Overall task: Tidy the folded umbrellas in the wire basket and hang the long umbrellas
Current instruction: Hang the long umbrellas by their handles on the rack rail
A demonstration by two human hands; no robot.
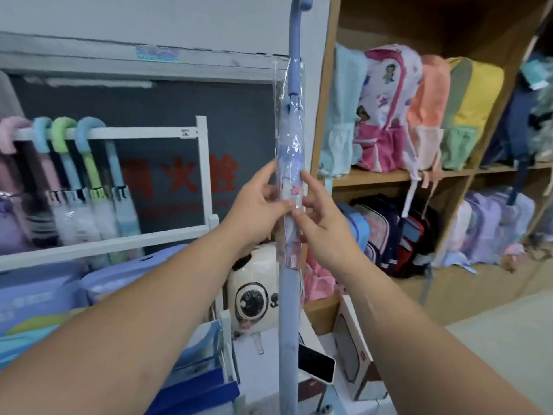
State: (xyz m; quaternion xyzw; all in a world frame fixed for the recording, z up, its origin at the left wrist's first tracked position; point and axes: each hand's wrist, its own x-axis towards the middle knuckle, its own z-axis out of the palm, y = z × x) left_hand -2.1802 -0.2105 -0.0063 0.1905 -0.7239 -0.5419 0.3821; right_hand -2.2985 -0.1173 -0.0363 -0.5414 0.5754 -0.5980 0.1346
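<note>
Head: umbrella (289, 307) in seemingly plastic sleeve (291, 139)

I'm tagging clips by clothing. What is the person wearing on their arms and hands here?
Nothing is worn that shows. The left hand and right hand have no gloves, rings or watch in view; the left arm and right arm are bare, with no sleeve reaching into the picture.

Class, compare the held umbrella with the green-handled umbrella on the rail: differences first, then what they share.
The held umbrella has a lilac-blue handle; the green-handled umbrella has a green one. The held umbrella stands upright, gripped by the left hand and right hand; the green-handled umbrella hangs from the white rail. Both are long, closed, hook-handled.
</note>
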